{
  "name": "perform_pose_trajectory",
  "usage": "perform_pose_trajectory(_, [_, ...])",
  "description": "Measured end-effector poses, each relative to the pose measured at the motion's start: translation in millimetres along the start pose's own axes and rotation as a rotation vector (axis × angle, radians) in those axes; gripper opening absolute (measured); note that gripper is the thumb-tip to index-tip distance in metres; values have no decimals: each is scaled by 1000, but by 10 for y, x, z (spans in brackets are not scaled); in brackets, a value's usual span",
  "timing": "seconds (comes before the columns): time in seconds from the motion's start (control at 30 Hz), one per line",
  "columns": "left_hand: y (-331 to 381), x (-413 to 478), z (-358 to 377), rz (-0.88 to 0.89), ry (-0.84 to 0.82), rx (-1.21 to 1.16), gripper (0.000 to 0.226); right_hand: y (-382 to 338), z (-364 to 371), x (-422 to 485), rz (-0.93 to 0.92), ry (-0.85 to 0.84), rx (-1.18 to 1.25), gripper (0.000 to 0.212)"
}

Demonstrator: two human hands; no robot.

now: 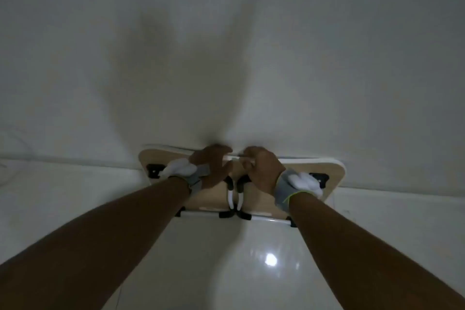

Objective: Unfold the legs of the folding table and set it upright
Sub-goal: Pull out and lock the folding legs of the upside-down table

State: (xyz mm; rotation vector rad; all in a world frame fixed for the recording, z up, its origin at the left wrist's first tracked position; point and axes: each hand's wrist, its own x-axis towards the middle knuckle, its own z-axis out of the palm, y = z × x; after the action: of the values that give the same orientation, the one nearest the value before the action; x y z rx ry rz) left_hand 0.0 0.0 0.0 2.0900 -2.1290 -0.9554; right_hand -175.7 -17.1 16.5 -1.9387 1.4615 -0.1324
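Observation:
A small folding table (324, 171) with a light wooden underside leans against the wall, its underside facing me. Its white legs (235, 199) with black joints lie folded flat against the board, meeting near the middle. My left hand (212, 166) grips the top edge of the board left of centre. Just right of centre on the same edge is my right hand (261, 166), also curled over it. Both wrists wear grey bands with white pieces attached. The lower leg bar (266, 219) runs along the bottom.
A plain white wall (226, 45) fills the upper view, with the shadow of my arms on it. Below lies a glossy white tiled floor (251, 272) with a light reflection. A baseboard line runs left and right of the table.

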Motion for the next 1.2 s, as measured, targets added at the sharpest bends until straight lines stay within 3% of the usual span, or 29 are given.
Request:
perform_pose_trajectory(0.13, [-40, 101, 272, 58, 145, 184, 47, 142, 145, 166, -15, -151, -221, 50])
perform_pose_trajectory(0.27, [-72, 118, 376, 109, 228, 265, 43, 221, 238, 185, -94, -145, -352, 54])
perform_pose_trajectory(0.37, [-94, 127, 386, 144, 186, 283, 49, 260, 253, 197, -126, -128, -414, 52])
perform_pose_trajectory(0.5, [-102, 135, 354, 137, 12, 412, 58, 309, 241, 152, -139, -156, -425, 55])
perform_pose_trajectory(0.73, [-79, 60, 247, 115, -107, 437, 35, 265, 275, 53, -10, -279, -628, 54])
perform_pose_trajectory(0.87, [-153, 7, 231, 96, -209, 335, 38, 358, 240, -56, 56, -353, -600, 41])
perform_pose_trajectory(1.03, [-160, -94, 225, 120, -240, 378, 39, 353, 219, -152, 24, -333, -604, 39])
perform_pose_trajectory(1.2, [-45, -293, 177, 140, -159, 426, 30, 337, 139, -305, 20, -337, -610, 40])
